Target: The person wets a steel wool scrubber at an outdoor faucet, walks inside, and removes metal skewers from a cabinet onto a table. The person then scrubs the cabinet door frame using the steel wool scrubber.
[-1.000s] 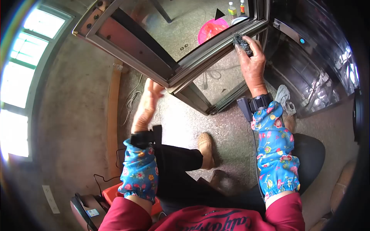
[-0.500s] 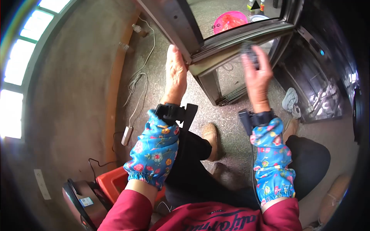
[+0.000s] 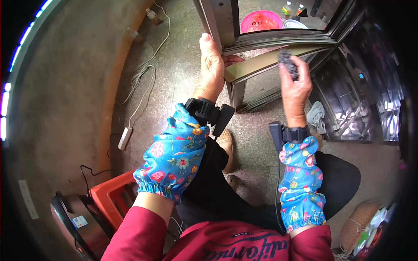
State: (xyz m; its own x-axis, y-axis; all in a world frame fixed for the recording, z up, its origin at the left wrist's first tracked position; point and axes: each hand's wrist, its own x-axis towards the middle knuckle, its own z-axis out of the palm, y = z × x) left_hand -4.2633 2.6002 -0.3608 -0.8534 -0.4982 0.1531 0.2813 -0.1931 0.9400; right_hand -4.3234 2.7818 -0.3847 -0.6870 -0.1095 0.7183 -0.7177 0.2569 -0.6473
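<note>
Just right of upper centre in the view, a dark grey scouring pad [image 3: 289,65] is pinched between thumb and fingers of the right hand [image 3: 297,87]; contact with the metal frame [image 3: 265,42] cannot be determined. To its left, the left hand [image 3: 212,69] grasps the metal frame's lower corner. A pink basin [image 3: 243,23] stands at upper centre, a grey rag [image 3: 316,114] lies right, a white power strip [image 3: 125,139] left, and an orange-red stool [image 3: 99,190] stands lower left.

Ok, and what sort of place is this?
Indoors, probably a home or small workshop; I can't say which. A red stool stands near the wall, a white power strip lies on the floor, and a pink basin shows through the metal frame.
</note>
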